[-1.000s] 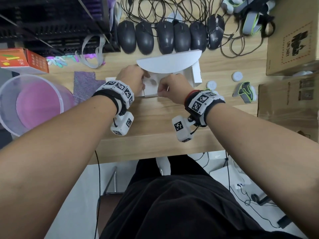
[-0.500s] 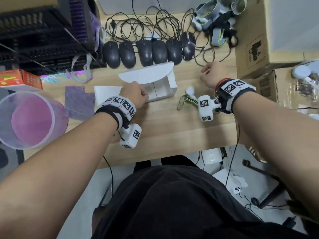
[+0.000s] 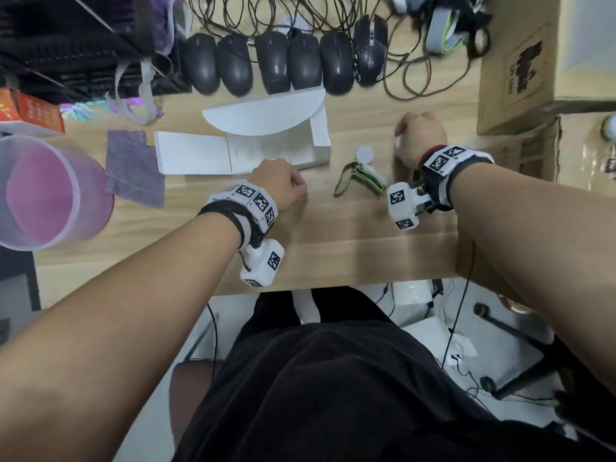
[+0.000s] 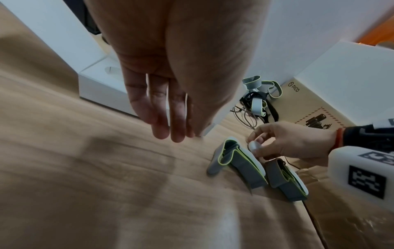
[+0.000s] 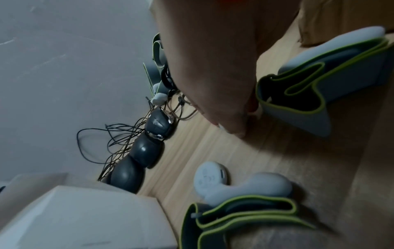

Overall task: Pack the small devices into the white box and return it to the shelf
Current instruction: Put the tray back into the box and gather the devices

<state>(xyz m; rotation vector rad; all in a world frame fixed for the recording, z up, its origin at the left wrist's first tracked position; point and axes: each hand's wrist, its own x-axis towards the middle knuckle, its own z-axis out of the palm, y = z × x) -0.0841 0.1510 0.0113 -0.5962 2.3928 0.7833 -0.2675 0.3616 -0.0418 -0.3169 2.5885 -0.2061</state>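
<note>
White box [image 3: 266, 151] lay open on the surface, mid-packing, one round device picked up.
Your left hand [image 3: 278, 185] rested with loose, empty fingers at the box's near edge; the second disc [image 3: 364, 154] sat between; your right hand [image 3: 420, 136] pinched a small white disc [image 4: 253, 146], which next needed carrying left into the box.

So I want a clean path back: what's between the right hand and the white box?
In the head view, a round white device and a grey strap lie between the right hand and the white box.
</note>
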